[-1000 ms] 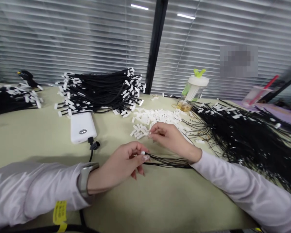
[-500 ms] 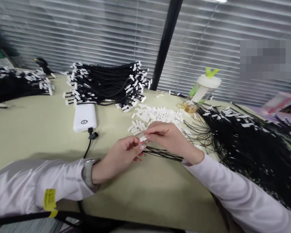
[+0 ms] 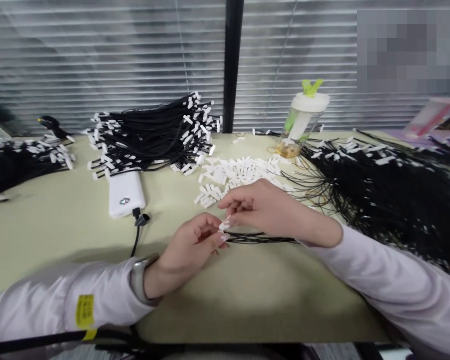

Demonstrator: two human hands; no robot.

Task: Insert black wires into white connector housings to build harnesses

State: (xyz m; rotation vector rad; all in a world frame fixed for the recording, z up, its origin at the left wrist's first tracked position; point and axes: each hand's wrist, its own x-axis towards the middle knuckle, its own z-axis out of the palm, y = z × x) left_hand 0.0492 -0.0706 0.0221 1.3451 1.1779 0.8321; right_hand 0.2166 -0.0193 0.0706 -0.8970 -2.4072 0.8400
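My left hand (image 3: 192, 245) is closed in a pinch on the ends of several thin black wires (image 3: 264, 238), which run rightward from the fingertips, just above the table. My right hand (image 3: 264, 206) comes in from the right, thumb and fingers pinched at a small white connector housing (image 3: 225, 224) right beside the left fingertips. Whether the wire ends sit inside the housing is hidden by the fingers. Just beyond the hands lies a loose heap of white connector housings (image 3: 243, 171). A big bundle of black wires (image 3: 382, 200) spreads out to the right.
Bundles of black cables with white ends lie at the back (image 3: 145, 132) and far left (image 3: 18, 160). A white power bank (image 3: 126, 195) with a plugged-in cable lies left of the hands. A clear jar (image 3: 303, 122) stands before the blinds; a pinkish bin (image 3: 433, 117) is far right.
The view has turned and levelled somewhat. My right hand has shifted so its fingertips sit lower, against the left fingertips; the white housing shows less than before. The left hand keeps its pinch.
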